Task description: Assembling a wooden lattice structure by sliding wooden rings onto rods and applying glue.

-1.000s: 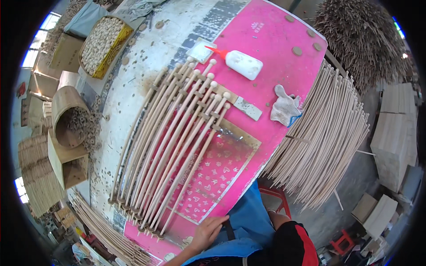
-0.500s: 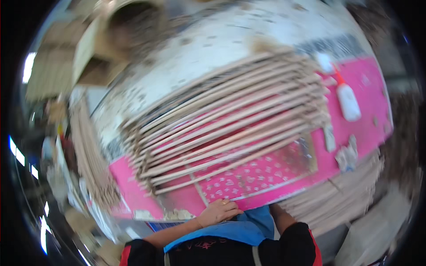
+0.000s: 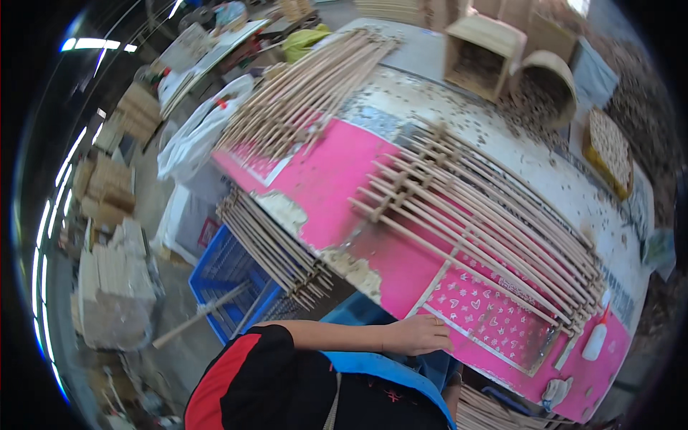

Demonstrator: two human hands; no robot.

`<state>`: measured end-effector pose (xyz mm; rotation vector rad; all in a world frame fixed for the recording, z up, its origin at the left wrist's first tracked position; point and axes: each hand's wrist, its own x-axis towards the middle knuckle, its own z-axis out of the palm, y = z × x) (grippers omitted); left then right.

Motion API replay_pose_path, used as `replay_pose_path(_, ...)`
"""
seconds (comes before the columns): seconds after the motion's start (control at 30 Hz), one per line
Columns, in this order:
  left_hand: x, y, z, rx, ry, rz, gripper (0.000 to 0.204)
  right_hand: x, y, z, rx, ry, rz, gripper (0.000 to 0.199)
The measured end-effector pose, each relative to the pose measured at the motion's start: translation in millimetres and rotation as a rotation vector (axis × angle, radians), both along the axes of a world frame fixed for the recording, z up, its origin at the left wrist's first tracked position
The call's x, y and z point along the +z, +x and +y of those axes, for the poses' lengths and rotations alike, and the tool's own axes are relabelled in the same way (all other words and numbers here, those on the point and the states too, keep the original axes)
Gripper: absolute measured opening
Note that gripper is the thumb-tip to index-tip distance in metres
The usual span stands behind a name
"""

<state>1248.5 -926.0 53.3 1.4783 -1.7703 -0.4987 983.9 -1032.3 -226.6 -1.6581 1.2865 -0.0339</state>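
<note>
Pale, slender wooden rods (image 3: 494, 229) are laid across the pink-and-white table (image 3: 330, 215); at its edge, the bare left hand's (image 3: 421, 335) grip can't be told, the right hand is hidden; rows are best left unjostled.

- Wooden rods (image 3: 489, 229): across the middle of the table (image 3: 322, 222)
- Glue bottle (image 3: 595, 340): on the table, right of those rods
- Wooden box (image 3: 484, 30), drum (image 3: 571, 87) right of it: behind the rods
- Second rod bundle (image 3: 308, 89): table's left end

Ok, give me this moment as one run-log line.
left hand: at edge of pink tabletop | right hand: not clearly visible | on tabletop: wooden rods, white bottle
</note>
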Motion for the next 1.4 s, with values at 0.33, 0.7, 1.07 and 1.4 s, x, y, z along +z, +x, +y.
replay_pose_path(0.33, 5.0, -18.1, 80.4, 0.29, -0.106, -0.056, 0.028, 175.9, -30.0, -20.3, 0.434, -0.325, 0.167, 0.033)
replay_pose_path(0.7, 30.1, 8.0, 22.1, 0.214, -0.172, -0.262, 0.024, 302.4, 17.5, 19.7, 0.102, -0.519, -0.498, 0.02)
replay_pose_path(1.07, 48.8, 83.2, -56.5, 0.231, -0.195, -0.57, 0.044, 255.9, 89.9, -24.1, -0.055, -0.931, -0.368, 0.016)
replay_pose_path(1.4, 45.9, 117.0, -101.4, 0.182, 0.047, -0.688, 0.092, 262.8, 90.1, -26.0, -0.054, -1.016, -0.327, 0.024)
